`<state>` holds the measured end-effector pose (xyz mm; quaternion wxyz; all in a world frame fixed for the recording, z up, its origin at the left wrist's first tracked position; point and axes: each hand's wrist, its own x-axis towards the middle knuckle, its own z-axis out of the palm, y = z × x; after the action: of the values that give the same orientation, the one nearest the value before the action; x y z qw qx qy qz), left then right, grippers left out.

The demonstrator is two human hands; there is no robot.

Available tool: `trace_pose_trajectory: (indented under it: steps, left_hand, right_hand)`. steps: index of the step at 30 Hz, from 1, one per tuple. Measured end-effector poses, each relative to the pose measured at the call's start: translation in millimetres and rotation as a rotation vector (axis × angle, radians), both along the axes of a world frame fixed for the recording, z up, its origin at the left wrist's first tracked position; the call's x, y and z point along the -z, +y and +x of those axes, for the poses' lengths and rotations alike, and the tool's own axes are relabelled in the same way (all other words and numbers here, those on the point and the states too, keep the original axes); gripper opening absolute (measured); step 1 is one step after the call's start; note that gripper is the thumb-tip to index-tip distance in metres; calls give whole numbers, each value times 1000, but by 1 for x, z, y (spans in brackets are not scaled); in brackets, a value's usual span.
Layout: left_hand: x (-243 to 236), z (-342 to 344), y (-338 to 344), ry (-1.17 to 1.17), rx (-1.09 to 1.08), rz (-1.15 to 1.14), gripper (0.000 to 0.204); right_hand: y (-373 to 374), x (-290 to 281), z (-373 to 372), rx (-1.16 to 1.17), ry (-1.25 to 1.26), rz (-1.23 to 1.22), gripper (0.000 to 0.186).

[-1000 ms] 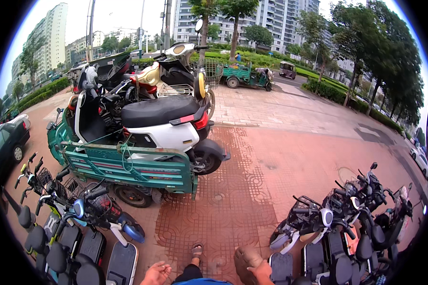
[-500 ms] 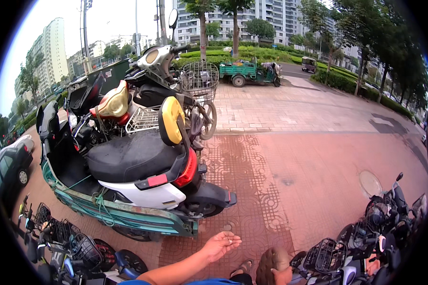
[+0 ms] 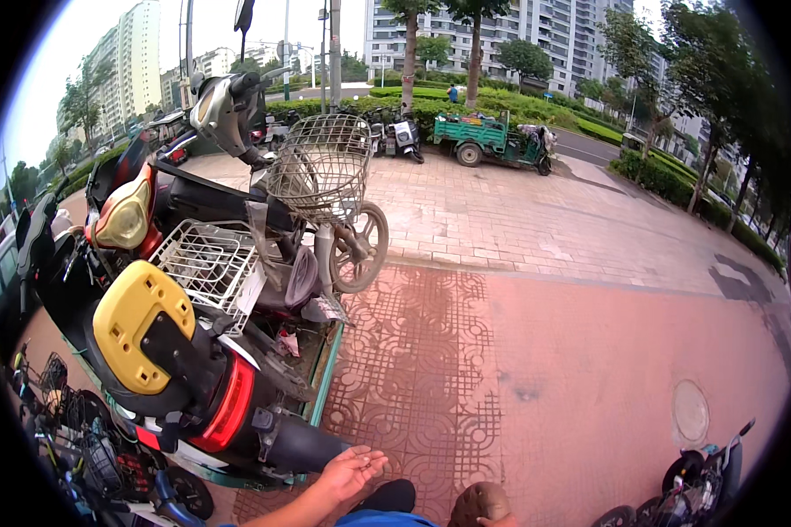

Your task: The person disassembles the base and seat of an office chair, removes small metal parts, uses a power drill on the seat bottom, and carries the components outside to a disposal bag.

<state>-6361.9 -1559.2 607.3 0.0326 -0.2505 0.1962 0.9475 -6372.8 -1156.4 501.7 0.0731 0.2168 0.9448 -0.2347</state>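
Note:
Just behind the black rear mudguard [image 3: 303, 446] of a scooter, my left hand [image 3: 350, 472] is held palm up. Its fingers are curled in toward the thumb; whatever may be between the tips is too small to make out. At the lower edge, my right hand [image 3: 498, 520] is partly cut off and grips a brown, rounded, grooved thing [image 3: 476, 504]. The scooter carries a yellow backrest [image 3: 144, 327] and a red tail light [image 3: 228, 404]. It stands on a green load bed [image 3: 327, 373], beside another bike with a wire basket [image 3: 321, 167].
Red patterned paving [image 3: 413, 351] stretches ahead, with a round manhole cover [image 3: 690, 410] to the right. Parked bikes stand at the lower left and at the lower right [image 3: 699, 483]. Farther off is a green cargo tricycle [image 3: 475, 133] before hedges and trees.
My view has moved forward along the loaded bed, so the scooter's rear and the wire basket look nearer and farther left. Both hands stay low; the right still grips the brown thing.

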Motion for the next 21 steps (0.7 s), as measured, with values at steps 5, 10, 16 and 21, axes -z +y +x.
trace_pose_trajectory:
  steps: [5, 10, 16, 21]
  left_hand:
    - [42, -145, 13, -29, -63, 8, 19]
    - [33, -334, 34, 71, 107, 8, 19]
    - [-10, -554, 66, 166, 303, -37, 18]
    - [30, -711, 71, 174, 326, -91, 18]
  right_hand:
    - [-5, 14, -166, -109, 5, -4, 90]
    - [-1, 11, -327, -123, -1, -5, 89]
    - [9, 5, -502, -103, -30, -17, 88]
    - [22, 27, -650, -129, -34, -36, 87]
